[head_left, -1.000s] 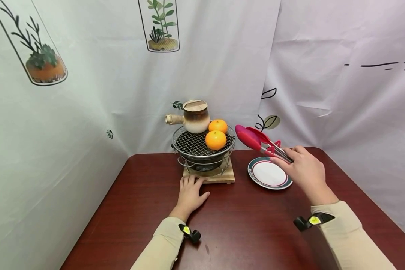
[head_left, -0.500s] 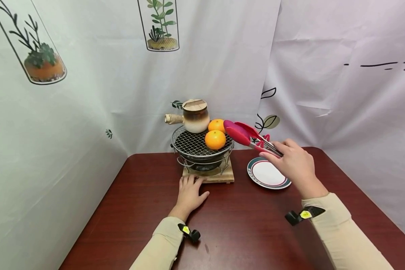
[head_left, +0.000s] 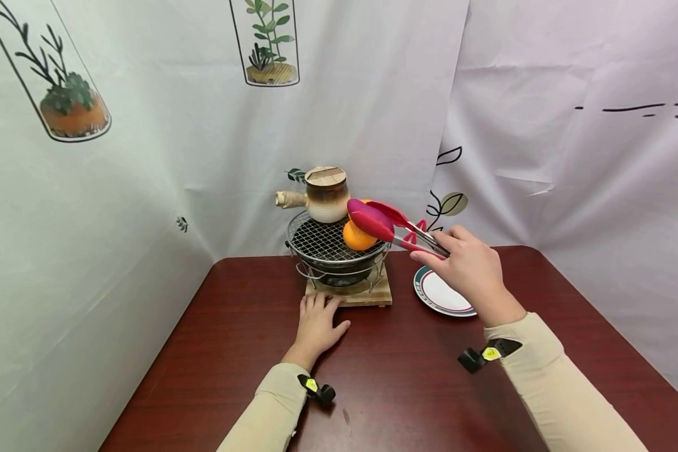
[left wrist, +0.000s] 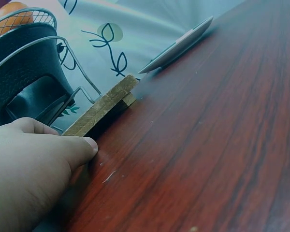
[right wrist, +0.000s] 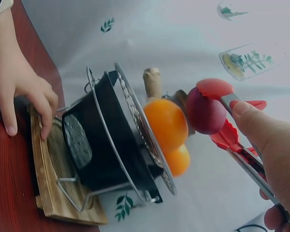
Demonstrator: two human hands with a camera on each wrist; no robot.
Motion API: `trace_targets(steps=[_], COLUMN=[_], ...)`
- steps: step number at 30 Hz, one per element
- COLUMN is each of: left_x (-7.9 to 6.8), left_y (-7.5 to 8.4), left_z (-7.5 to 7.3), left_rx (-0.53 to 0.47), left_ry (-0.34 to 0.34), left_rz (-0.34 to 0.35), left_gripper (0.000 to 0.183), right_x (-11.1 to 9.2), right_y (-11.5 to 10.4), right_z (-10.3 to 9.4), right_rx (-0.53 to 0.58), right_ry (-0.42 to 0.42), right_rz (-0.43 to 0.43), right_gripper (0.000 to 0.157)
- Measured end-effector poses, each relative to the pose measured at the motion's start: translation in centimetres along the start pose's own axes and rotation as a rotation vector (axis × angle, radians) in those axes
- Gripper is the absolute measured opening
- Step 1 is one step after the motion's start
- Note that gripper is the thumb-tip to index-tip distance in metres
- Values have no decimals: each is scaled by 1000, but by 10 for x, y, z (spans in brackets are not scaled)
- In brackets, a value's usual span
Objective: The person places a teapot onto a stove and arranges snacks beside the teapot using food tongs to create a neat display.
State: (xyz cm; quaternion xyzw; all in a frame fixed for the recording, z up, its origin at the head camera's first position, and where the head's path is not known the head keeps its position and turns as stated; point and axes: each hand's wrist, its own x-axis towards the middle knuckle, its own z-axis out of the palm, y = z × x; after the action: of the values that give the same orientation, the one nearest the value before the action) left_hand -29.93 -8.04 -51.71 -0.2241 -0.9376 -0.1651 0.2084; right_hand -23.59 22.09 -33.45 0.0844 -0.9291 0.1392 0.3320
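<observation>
My right hand [head_left: 468,270] grips a pair of steel tongs [right wrist: 253,171] with red heads. Between those heads is a smooth, rounded purple-red thing [right wrist: 206,115]; its kind I cannot tell. In the head view it overlaps two oranges [right wrist: 165,124] on the wire rack [head_left: 321,242] of a small black grill [right wrist: 104,140]. The rear orange is mostly hidden there. Beside them on the rack stands a clay pot [head_left: 329,204] with a wooden lid. My left hand [head_left: 316,326] rests its fingers at the front edge of the wooden board [head_left: 367,297] under the grill, thumb spread out.
A white plate [head_left: 443,292] with a green rim lies on the dark red table [head_left: 395,370], right of the board and partly behind the right hand. A white printed curtain [head_left: 373,94] hangs close behind the grill and along the sides.
My right hand has moved left with the tongs and the purple-red thing, from above the plate to over the oranges. The left hand stays at the board.
</observation>
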Motion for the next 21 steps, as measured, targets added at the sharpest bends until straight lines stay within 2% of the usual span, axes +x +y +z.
trace_targets(steps=[5, 21], left_x=[0, 1], left_y=[0, 0], left_z=[-1, -1], left_rx=[-2, -5], left_ry=[-4, -2], left_rz=[-1, 6], left_gripper=[49, 48], right_x=[4, 15], right_y=[-12, -49], right_z=[4, 13], right_rx=[7, -11], right_ry=[4, -56], right_rz=[-18, -81], right_gripper=[59, 62])
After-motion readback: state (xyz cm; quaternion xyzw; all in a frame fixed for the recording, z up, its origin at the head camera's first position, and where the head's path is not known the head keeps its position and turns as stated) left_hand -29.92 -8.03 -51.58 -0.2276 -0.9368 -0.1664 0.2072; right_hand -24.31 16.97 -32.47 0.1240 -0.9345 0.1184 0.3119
